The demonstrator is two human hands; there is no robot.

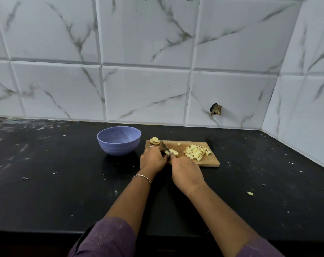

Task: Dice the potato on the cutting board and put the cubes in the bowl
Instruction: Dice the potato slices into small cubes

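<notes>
Centre-left of frame, on black counter (46, 182): blue bowl (118, 147), upright, interior bare. Just right of it, wooden cutting board (207, 161), carrying a pile of potato cubes (195, 152) on its right half, 1 stray cube (179, 144) near the far edge, and stacked potato slices (155, 140) at its far-left corner. Mid-board, potato piece (174, 152) under knife (165, 146), blade tilted, tip pointing up-left. Left hand (153, 160) curled over the piece's left end, bracelet (141, 176) on wrist. Right hand (187, 173) closed round knife handle, back facing camera. Handle and fingertips hidden; exact contact hard to make out. Lower right on counter, 1 small potato scrap (250, 193). Purple sleeves (109, 238) cut off at bottom edge.
</notes>
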